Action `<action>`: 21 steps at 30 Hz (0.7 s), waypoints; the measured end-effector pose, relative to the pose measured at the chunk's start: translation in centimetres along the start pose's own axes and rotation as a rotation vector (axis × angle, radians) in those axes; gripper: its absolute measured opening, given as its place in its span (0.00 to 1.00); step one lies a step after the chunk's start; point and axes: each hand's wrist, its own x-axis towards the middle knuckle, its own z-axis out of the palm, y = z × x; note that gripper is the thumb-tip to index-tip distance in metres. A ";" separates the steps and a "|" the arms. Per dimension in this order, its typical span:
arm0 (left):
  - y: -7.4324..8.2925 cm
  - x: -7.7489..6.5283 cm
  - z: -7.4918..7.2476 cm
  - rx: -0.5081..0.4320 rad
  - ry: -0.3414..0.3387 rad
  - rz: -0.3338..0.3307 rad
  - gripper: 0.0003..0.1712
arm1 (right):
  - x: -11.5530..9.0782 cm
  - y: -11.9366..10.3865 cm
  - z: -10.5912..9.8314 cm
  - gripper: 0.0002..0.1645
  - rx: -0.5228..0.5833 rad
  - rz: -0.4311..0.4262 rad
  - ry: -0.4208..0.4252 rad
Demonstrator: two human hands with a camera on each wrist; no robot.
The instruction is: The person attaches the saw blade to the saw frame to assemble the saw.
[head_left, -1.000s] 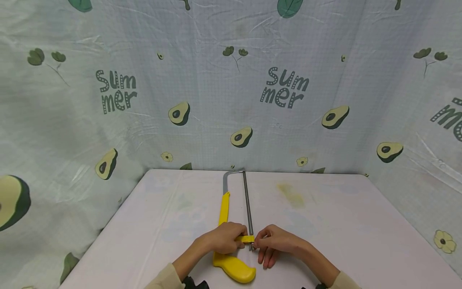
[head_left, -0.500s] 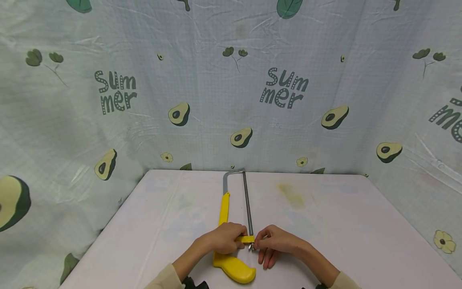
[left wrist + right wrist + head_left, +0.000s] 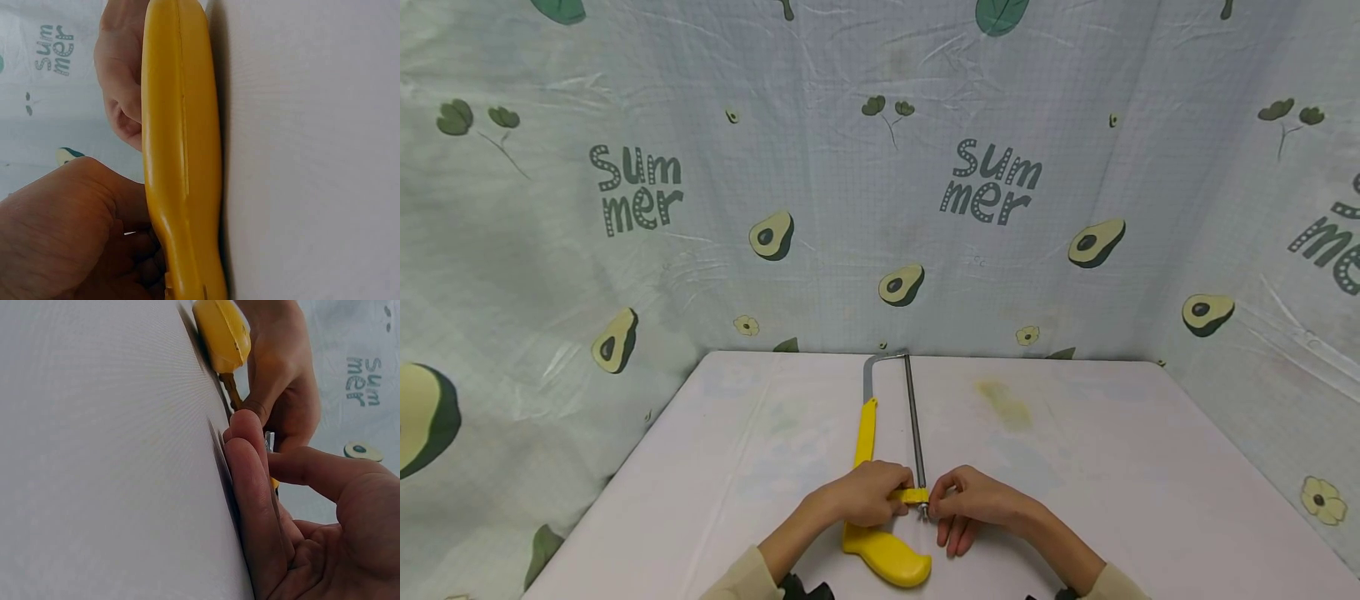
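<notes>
A hacksaw (image 3: 866,433) with a yellow handle and frame lies flat on the table, its grey front bow pointing away. Along its right side runs the dark blade (image 3: 914,417). My left hand (image 3: 874,493) grips the yellow arm at the blade's near end. At that end, a small metal wing nut (image 3: 923,512) sits by the fingertips of my right hand (image 3: 966,504), whose thumb and index finger pinch it. Its lower fingers hang near the tabletop. In the left wrist view the handle (image 3: 181,112) hides part of both hands.
The white table (image 3: 1097,467) carries a faint yellow stain (image 3: 1006,406) right of the blade. A printed avocado curtain (image 3: 850,183) stands behind and along both sides. The saw's bow reaches nearly to the table's back edge.
The wing nut has turned a little at my right fingertips. Both hands and the hacksaw stay in place.
</notes>
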 end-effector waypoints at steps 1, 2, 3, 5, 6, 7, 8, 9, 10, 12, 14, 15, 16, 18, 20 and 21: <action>0.0 0.0 0.0 0.002 0.000 0.003 0.05 | 0.0 0.0 0.0 0.11 0.002 0.000 0.000; 0.0 0.0 0.0 0.003 0.001 0.003 0.05 | 0.0 0.0 0.0 0.11 0.003 -0.002 0.000; -0.1 0.0 0.0 0.006 0.002 0.003 0.05 | 0.0 0.0 0.0 0.11 0.003 -0.003 -0.001; -0.1 0.1 0.0 0.008 0.002 0.002 0.05 | 0.1 0.0 0.0 0.10 0.008 -0.007 -0.005; -0.1 0.1 0.1 0.010 0.002 0.000 0.05 | 0.0 0.0 0.0 0.10 0.008 -0.007 -0.005; -0.1 0.1 0.1 0.012 0.003 -0.001 0.05 | 0.0 -0.1 0.1 0.11 0.008 -0.009 -0.006; -0.2 0.2 0.2 0.013 0.003 -0.003 0.05 | 0.0 -0.1 0.1 0.11 0.009 -0.010 -0.007; -0.2 0.2 0.2 0.015 0.004 -0.004 0.05 | 0.0 -0.1 0.1 0.11 0.008 -0.010 -0.007; -0.2 0.2 0.2 0.015 0.004 -0.003 0.05 | 0.0 -0.1 0.1 0.11 0.008 -0.010 -0.008; -0.2 0.2 0.2 0.016 0.005 -0.001 0.05 | 0.0 -0.1 0.1 0.12 0.006 -0.007 -0.008; -0.2 0.1 0.1 0.015 0.004 0.002 0.05 | 0.1 0.0 0.0 0.12 0.007 -0.010 -0.013; -0.2 0.1 0.1 0.014 0.004 0.003 0.05 | 0.1 0.0 0.0 0.12 0.006 -0.012 -0.014; -0.2 0.1 0.1 0.015 0.003 0.005 0.05 | 0.1 0.0 0.0 0.12 0.005 -0.014 -0.015; -0.1 0.1 0.0 0.017 0.004 0.004 0.05 | 0.1 0.0 0.0 0.12 0.004 -0.017 -0.018; -0.1 0.1 0.0 0.020 0.003 0.002 0.05 | 0.0 0.0 0.0 0.11 0.003 -0.019 -0.020; 0.0 0.1 0.0 0.020 0.003 0.000 0.05 | 0.0 0.0 0.0 0.11 0.002 -0.019 -0.020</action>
